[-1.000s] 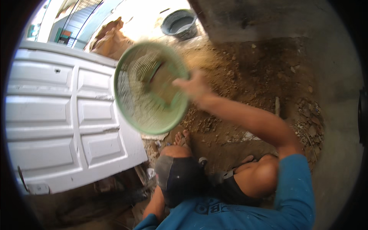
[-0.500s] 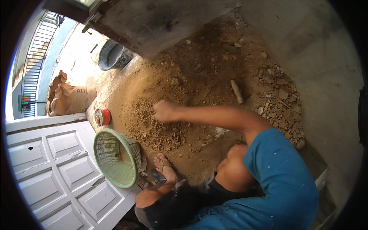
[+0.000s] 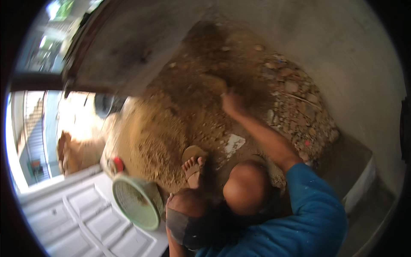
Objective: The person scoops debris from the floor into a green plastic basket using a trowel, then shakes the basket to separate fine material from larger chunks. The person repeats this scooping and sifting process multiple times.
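Note:
My right hand (image 3: 232, 104) reaches forward over the dark soil between the sand heap and the rubble. Its fingers look closed, blurred by motion, against a tan blurred elongated thing (image 3: 215, 83) whose kind I cannot make out. Of my left hand (image 3: 168, 202), only an edge shows beside my left knee; the knee hides most of its fingers. In front of my sandalled foot spreads the heap of sandy soil (image 3: 150, 137), lumpy on its near side.
A green plastic basket (image 3: 150, 210) leans by my left knee, on a white panelled door (image 3: 85, 210). Beyond it are a red-banded tin (image 3: 116, 164), a brown paper sack (image 3: 77, 150) and a dark bucket (image 3: 104, 105). Rubble (image 3: 299, 107) lies along the right wall (image 3: 342, 73).
My right hand has moved from the sand heap to the right and farther away, near where a short pale stick-like piece lay. The view has shifted, and my left hand's edge now shows.

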`<state>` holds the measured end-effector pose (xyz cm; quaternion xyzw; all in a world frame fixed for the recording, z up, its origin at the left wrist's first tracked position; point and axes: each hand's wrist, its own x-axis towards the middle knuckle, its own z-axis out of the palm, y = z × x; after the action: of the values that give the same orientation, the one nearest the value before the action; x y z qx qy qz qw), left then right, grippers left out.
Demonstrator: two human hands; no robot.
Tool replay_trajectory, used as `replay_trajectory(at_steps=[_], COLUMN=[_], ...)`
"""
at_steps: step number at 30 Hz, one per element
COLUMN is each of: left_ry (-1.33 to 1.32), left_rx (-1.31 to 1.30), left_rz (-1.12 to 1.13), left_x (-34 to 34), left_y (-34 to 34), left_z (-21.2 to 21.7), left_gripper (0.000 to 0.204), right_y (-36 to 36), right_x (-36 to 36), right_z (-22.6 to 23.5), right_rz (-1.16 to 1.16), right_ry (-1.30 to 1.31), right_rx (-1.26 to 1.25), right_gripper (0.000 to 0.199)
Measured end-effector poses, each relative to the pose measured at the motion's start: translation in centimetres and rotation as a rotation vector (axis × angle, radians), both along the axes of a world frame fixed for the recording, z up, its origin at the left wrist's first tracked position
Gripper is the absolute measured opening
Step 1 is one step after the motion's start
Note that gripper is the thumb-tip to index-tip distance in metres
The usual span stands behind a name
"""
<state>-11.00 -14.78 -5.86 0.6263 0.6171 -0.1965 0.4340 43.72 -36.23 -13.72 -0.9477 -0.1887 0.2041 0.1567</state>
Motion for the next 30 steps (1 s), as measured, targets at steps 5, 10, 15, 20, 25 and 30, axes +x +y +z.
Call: replay_trajectory(at_steps=[5, 10, 15, 20, 25, 30], left_ry=[-0.351, -0.696, -0.855, -0.762, -0.718, -0.944], left_rx=[0.098, 0.527, 0.512, 0.482, 0.405, 0.383], left_rz=[-0.299, -0.981, -1.049, -1.017, -0.958, -1.220], left_x=[15.7, 31.3, 37.9, 34.1, 33.4, 38.5], left_y=[5.8, 5.2, 4.7, 5.7, 4.1, -3.2], left_z=[0.6, 0.5, -1.3, -1.1, -0.6, 0.2], left_gripper=[0.036, 0.041, 0.051, 0.056, 0.049, 0.038], right_y=[-2.1, -17.0, -27.0, -25.2, -22.1, -18.9], right_x=[-5.4, -15.5, -25.6, -18.2, -13.0, -10.9], right_z=[0.2, 2.4, 6.9, 2.7, 0.1, 3.4], right_rz=[-0.379, -1.055, -1.690, -1.434, -1.619, -1.414], right_ry=[0.164, -0.012, -0.141, 0.159, 0.136, 0.202], right_rx=[0.262, 0.354, -0.001, 0.019, 0.352, 0.362], right_gripper=[0.045, 0.052, 0.050, 0.044, 0.038, 0.041])
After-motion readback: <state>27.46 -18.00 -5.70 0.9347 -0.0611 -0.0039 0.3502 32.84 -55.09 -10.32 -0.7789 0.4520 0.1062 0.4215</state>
